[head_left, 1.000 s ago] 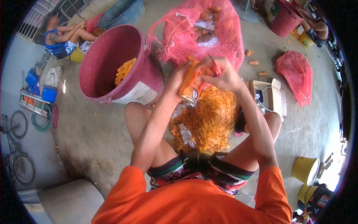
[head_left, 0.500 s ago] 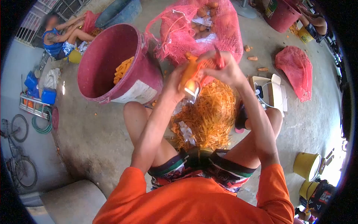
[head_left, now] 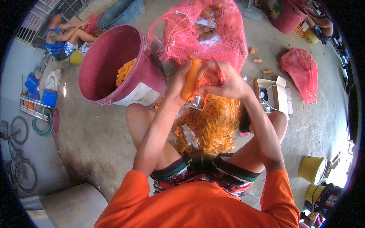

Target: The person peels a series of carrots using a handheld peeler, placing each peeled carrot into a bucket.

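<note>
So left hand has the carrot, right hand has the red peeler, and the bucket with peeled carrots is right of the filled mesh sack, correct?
Not quite: in the head view, the bucket with peeled carrots stands left of the filled mesh sack. The left hand does have the carrot, and the right hand the red peeler.

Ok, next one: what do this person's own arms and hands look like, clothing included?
The plain orange shirt has short sleeves; the left sleeve and right sleeve both end above the elbow. The left hand and right hand are ungloved. No watch, bracelet or cable shows on either arm.
</note>
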A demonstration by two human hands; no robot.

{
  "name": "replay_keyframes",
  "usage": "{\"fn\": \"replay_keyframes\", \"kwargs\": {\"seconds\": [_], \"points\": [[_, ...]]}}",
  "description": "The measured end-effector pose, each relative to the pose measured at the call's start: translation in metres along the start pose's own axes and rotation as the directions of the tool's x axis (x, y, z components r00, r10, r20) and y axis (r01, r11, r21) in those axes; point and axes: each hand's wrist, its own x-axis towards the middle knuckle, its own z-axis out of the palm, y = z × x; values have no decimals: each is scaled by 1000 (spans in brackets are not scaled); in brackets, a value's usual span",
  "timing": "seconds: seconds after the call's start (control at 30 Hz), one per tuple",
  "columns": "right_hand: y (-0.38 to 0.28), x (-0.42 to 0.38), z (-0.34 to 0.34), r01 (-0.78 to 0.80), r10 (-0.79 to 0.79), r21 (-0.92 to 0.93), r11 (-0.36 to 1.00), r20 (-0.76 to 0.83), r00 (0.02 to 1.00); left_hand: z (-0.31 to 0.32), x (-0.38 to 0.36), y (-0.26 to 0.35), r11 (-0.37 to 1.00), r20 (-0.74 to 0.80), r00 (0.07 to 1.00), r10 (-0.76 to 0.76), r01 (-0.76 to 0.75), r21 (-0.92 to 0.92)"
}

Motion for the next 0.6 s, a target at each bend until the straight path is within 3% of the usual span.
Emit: {"fn": "replay_keyframes", "kwargs": {"seconds": [0.1, 0.2, 0.27, 0.3, 0.4, 0.43, 0.5, 0.53, 0.57, 0.6], "points": [[8, -2, -2, -3, -3, -124, 992, -42, 999, -1, 0, -1, 997, -3, 999, -42, 42, -63], [10, -1, -3, 105, -121, -207, 973, -65, 991, 2, -1, 1, 999, 69, 997, -23, 26, -34], [18, -4, -9, 39, -59, -180, 983, -106, 993, 16, -3, 1, 1000, -27, 1000, 5, -6, -29], [26, -5, -17, 24, -81, -244, 969, -226, 971, 24, -6, 1, 999, -118, 992, 36, -39, -21], [42, -4, -59, -269, 166, -182, 946, -442, 881, 7, -18, -1, 993, -60, 996, -58, 64, 103], [38, -3, -57, -266, 161, -187, 946, -443, 882, 8, -19, -4, 989, -55, 998, -11, 19, 146], [24, -6, -38, -154, 216, 212, 965, -308, 927, 4, -11, -7, 995, -16, 1000, 21, -19, 95], [15, -6, -27, -156, 217, 213, 965, -303, 928, 6, -11, -6, 998, 21, 998, 51, -52, 43], [6, -5, -16, -54, 50, -25, 998, -146, 988, 7, -14, -5, 999, -83, 997, -9, 11, 30], [4, -4, -9, 91, -82, -236, 968, 47, 996, 7, -12, -4, 999, -87, 996, -7, 10, 33]]}}
